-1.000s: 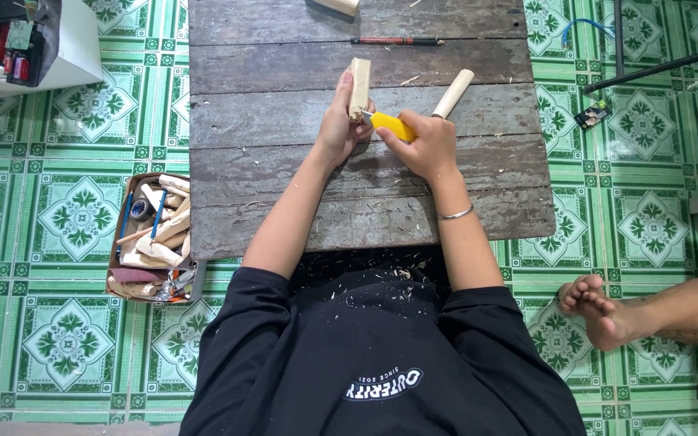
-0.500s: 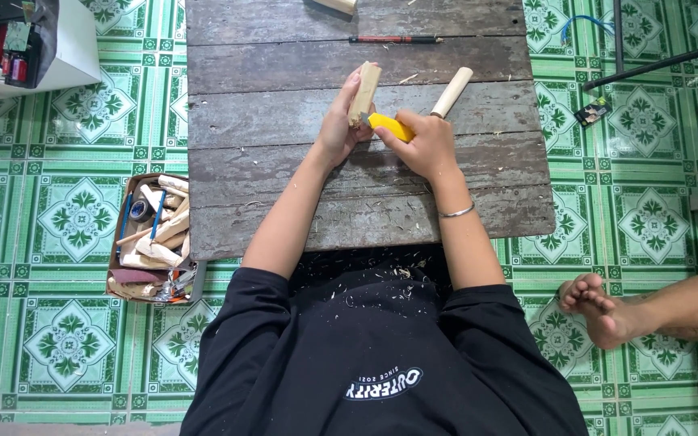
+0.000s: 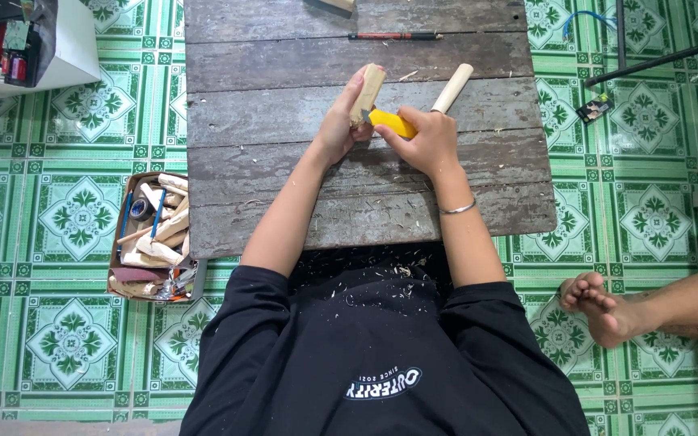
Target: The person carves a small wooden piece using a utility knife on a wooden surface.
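My left hand (image 3: 338,129) grips a short pale block of wood (image 3: 367,90), tilted a little to the right over the dark plank table (image 3: 284,194). My right hand (image 3: 428,144) holds a knife with a yellow handle (image 3: 393,123), its blade against the lower side of the block. A light wooden stick (image 3: 452,87) lies on the planks just beyond my right hand. Wood shavings speckle my black shirt (image 3: 365,315).
A thin dark pencil-like tool (image 3: 393,35) lies at the table's far side. An open box (image 3: 152,238) of wood pieces and tools sits on the green tiled floor at my left. A white box (image 3: 66,48) stands at top left. Another person's bare foot (image 3: 595,307) rests at right.
The block of wood has tipped slightly to the right in my left hand, and the knife has shifted a little along it. Both hands stay at the same spot over the table.
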